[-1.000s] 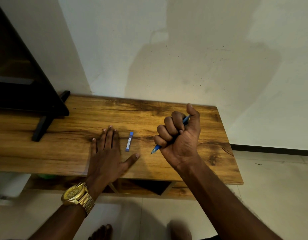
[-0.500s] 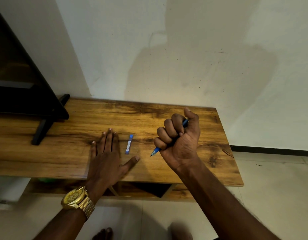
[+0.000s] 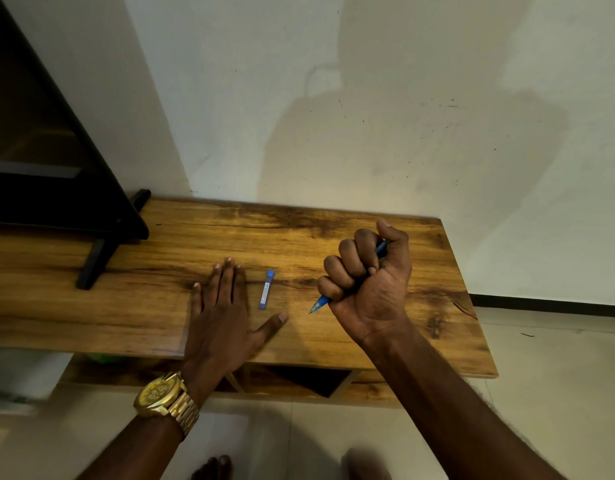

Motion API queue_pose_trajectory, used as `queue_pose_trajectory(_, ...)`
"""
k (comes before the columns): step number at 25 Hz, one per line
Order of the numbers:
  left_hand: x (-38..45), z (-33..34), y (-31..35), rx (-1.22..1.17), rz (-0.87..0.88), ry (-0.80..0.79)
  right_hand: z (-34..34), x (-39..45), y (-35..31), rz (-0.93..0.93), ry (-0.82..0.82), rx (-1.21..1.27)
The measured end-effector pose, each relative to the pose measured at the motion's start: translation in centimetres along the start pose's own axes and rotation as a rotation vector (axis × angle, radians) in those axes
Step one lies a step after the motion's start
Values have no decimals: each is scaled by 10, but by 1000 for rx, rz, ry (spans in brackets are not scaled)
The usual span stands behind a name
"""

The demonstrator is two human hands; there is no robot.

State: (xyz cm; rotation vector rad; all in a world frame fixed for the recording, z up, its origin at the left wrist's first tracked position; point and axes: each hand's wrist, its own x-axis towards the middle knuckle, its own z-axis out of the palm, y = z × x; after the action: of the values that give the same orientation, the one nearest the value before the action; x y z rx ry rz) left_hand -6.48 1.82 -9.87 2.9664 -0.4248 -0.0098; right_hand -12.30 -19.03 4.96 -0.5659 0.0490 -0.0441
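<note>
On the wooden worktop [image 3: 333,230] against the pale wall, with the foot of a black screen [image 3: 91,265] at far left: the left hand [image 3: 223,317] lies flat, palm down, fingers straight and thumb spread, holding nothing, with a gold wristwatch [image 3: 159,393] on its wrist. The right hand [image 3: 372,282], raised just above the surface, grips a blue mechanical pencil [image 3: 320,303] in a fist, its tip pointing down and left, clear of the wood. Between the hands, just beside the left fingers and untouched, lies the small blue lead refill case [image 3: 266,289]. Over the last second almost nothing has moved: both hands and the case keep their places, and only the right thumb has settled from raised to lying over the pencil's upper end. This suggests the thumb is working the push-button, probably to feed lead; the case is not yet picked up.
</note>
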Motion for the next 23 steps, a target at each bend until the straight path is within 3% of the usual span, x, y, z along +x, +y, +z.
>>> queue_pose_trajectory(23,0,-3,1,-11,1,-8,1,0,0,-22,11,-50)
